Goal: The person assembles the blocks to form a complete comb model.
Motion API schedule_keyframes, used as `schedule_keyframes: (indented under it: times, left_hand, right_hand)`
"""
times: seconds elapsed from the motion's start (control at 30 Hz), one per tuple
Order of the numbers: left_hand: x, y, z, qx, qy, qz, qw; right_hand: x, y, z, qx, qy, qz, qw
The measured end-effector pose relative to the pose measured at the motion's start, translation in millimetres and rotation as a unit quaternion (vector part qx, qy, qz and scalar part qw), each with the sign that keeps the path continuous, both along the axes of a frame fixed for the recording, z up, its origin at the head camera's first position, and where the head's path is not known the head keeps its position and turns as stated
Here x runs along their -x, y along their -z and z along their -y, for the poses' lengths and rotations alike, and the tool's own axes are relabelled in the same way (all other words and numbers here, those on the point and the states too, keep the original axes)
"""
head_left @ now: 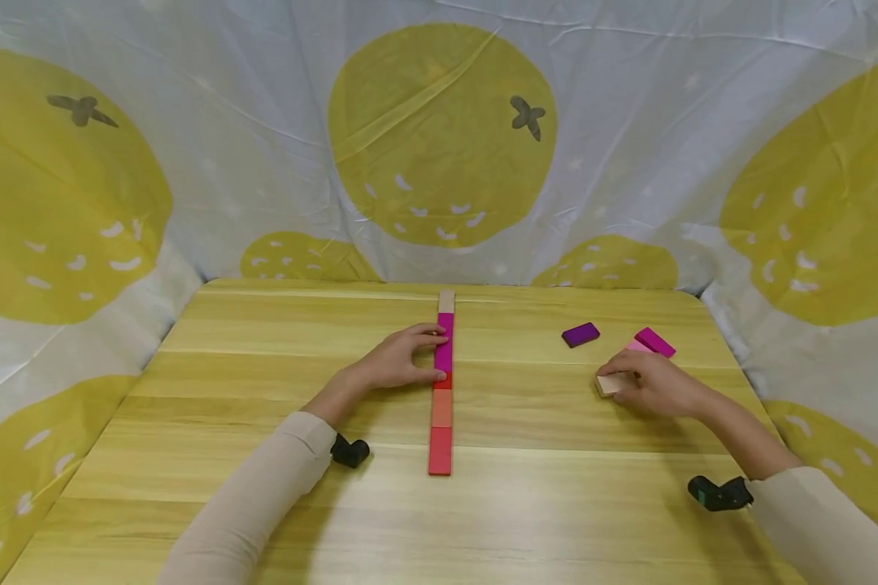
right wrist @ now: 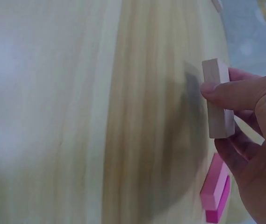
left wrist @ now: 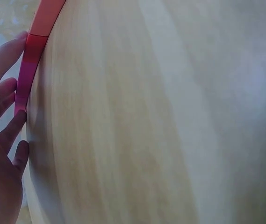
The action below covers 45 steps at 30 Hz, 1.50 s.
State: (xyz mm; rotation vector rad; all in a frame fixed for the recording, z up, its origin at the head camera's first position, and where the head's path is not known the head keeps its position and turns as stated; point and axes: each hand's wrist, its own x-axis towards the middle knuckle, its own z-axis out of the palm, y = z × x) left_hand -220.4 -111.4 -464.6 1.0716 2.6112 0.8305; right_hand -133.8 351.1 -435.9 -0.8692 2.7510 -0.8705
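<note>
A straight row of flat blocks runs front to back on the table: a plain wooden block point(head_left: 446, 301) at the far end, then a magenta stretch point(head_left: 446, 333), a red block point(head_left: 448, 382), an orange block point(head_left: 442, 409) and a red-pink block point(head_left: 441, 452) nearest. My left hand point(head_left: 388, 359) touches the row's left side, thumb by the red part and fingertips by the magenta; in the left wrist view its fingers point(left wrist: 13, 128) lie along the blocks' edge. My right hand point(head_left: 658, 387) pinches a plain wooden block point(right wrist: 219, 107) between thumb and fingers, apart from the row.
A pink block point(right wrist: 213, 184) and a magenta block point(head_left: 655, 342) lie side by side just beyond my right hand. Farther left is a purple block point(head_left: 580, 335). A patterned cloth point(head_left: 622, 162) hangs behind the wooden table point(head_left: 541, 504).
</note>
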Motion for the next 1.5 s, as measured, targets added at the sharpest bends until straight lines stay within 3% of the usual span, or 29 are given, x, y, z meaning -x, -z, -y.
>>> schedule_keyframes:
  times: [0.37,0.5,0.7,0.93,1.17,1.33,1.5]
  left_hand:
    - [7.2,-5.5,-1.3,-0.003,0.011,0.014,0.9998]
    - [15.1,-11.3,-3.0,-0.019,-0.007,0.004,0.9998]
    - [35.9,-15.6,-6.9,-0.045,-0.045,-0.024,0.9977]
    - [53.5,-13.8,-12.8,-0.034,-0.075,-0.026,0.9962]
    - [61.5,-6.6,-22.3,-0.053,-0.089,-0.026,0.9943]
    - [62.3,-1.4,-31.3,-0.066,-0.093,-0.01,0.9934]
    - [63.0,0.9,-30.9,-0.056,-0.096,-0.002,0.9938]
  right_hand:
    - [25.0,-15.0,37,-0.025,0.007,0.018,0.9995]
    - [39.3,-19.5,53,-0.027,0.0,-0.004,0.9996]
    - [64.7,-22.8,80,-0.025,0.014,-0.027,0.9992]
    - [98.2,-13.2,117,-0.002,0.033,-0.059,0.9977]
    - [129.8,8.3,156,0.023,0.051,-0.091,0.9943]
    - [143.7,23.7,177,0.008,0.079,-0.069,0.9944]
    - [151.9,29.3,193,-0.008,0.098,-0.05,0.9939]
